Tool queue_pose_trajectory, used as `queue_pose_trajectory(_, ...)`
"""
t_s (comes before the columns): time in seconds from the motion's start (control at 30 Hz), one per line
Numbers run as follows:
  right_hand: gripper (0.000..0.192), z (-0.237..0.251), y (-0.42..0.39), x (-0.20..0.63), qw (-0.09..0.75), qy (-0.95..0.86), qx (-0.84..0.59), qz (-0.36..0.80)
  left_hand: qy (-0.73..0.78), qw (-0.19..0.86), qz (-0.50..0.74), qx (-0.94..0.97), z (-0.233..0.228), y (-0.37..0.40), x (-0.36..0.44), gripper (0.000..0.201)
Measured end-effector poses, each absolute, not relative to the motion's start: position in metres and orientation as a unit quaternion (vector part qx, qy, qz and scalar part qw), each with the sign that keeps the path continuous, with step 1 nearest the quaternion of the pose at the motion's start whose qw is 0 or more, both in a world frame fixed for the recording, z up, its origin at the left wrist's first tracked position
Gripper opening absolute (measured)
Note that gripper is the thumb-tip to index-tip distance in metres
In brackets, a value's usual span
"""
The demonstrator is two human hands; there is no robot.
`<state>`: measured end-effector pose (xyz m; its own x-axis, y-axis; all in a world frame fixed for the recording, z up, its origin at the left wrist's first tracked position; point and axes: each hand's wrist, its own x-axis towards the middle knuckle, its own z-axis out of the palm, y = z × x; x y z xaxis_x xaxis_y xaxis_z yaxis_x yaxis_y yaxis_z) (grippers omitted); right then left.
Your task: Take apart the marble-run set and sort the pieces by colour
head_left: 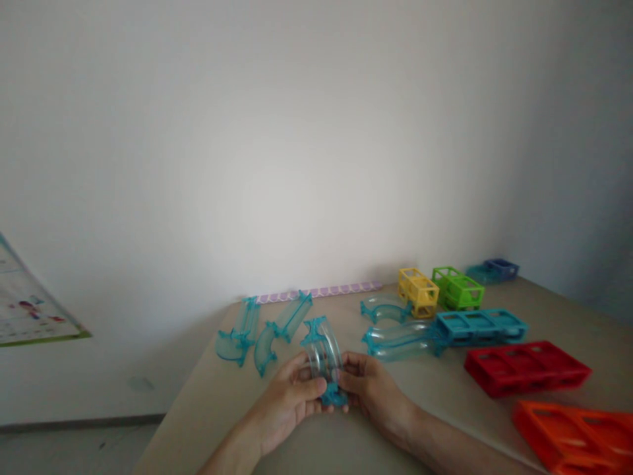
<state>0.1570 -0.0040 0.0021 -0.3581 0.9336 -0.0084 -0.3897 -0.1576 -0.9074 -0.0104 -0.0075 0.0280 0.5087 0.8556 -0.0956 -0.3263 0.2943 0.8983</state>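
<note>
A curved clear tube piece (324, 349) with blue connector ends is held up above the table's near part, tilted with its far end raised. My left hand (291, 390) grips it from the left, thumb near the lower blue end. From the right, my right hand (370, 389) closes on the same piece, its thumb and fingers by the lower end. The fingers behind the tube are partly hidden. Beyond my left hand lies a curved blue track piece (264, 349). To the right of the hands rest clear tubes with blue ends (403, 340).
On the table (208, 402), more blue track pieces (244, 323) lie at left. Yellow (418, 290), green (457, 288), teal (482, 326), red (527, 367) and orange (578, 435) frame blocks stand at right. A purple patterned strip (341, 289) runs along the wall.
</note>
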Motion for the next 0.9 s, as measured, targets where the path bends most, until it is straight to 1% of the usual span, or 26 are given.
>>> queue_pose_trajectory(0.13,0.043,-0.002,-0.003,0.155,0.471,-0.461,-0.304,0.688,0.300,0.757,0.380,0.439,0.032,-0.008,-0.012,0.042)
queue_pose_trajectory(0.33,0.044,-0.001,-0.001,0.156,0.478,-0.479,-0.344,0.651,0.317,0.750,0.390,0.430,0.029,-0.007,-0.014,0.041)
queue_pose_trajectory(0.4,0.042,0.000,0.000,0.157,0.489,-0.488,-0.373,0.618,0.356,0.714,0.432,0.420,0.023,-0.004,-0.013,0.045)
queue_pose_trajectory(0.47,0.042,0.001,0.001,0.158,0.505,-0.492,-0.407,0.581,0.405,0.652,0.481,0.424,0.018,0.001,-0.013,0.052)
queue_pose_trajectory(0.53,0.046,0.001,0.002,0.158,0.518,-0.483,-0.433,0.557,0.436,0.592,0.506,0.450,0.013,0.004,-0.014,0.056)
queue_pose_trajectory(0.7,0.068,0.000,-0.001,0.155,0.537,-0.458,-0.436,0.559,0.446,0.523,0.500,0.528,0.009,0.008,-0.016,0.044)
queue_pose_trajectory(0.77,0.073,0.000,-0.002,0.154,0.538,-0.460,-0.427,0.562,0.459,0.504,0.476,0.555,0.008,0.007,-0.016,0.037)
queue_pose_trajectory(0.83,0.069,0.000,-0.004,0.154,0.541,-0.464,-0.416,0.565,0.473,0.486,0.447,0.584,0.009,0.007,-0.016,0.031)
queue_pose_trajectory(0.9,0.060,-0.002,-0.006,0.155,0.535,-0.488,-0.408,0.556,0.480,0.464,0.432,0.606,0.010,0.007,-0.016,0.030)
